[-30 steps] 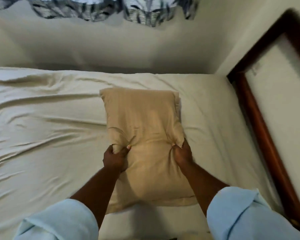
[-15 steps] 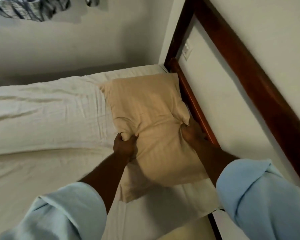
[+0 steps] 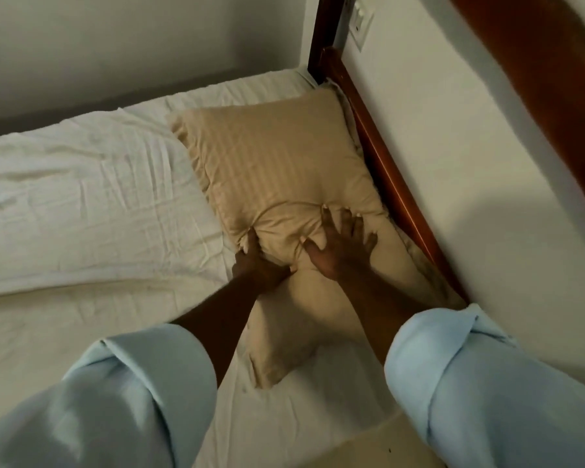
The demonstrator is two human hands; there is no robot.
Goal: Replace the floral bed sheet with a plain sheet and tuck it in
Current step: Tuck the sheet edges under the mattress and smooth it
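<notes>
Pillow (image 3: 277, 184), tan and striped, now lies along the bed's right edge against the wooden headboard rail (image 3: 382, 170); half a second ago the right hand gripped its side by that rail. Right hand (image 3: 343, 246) has since let go and lies flat on top, fingers spread, pressing a dent into it. Left hand (image 3: 255, 261) is still closed, pinching a fold at the pillow's left side. The pillow's long axis runs from the near edge toward the far right corner, parallel to the rail. Plain sheet (image 3: 48, 332) covers the bed beneath, with a white pillow (image 3: 92, 194) lying just left of the tan one.
</notes>
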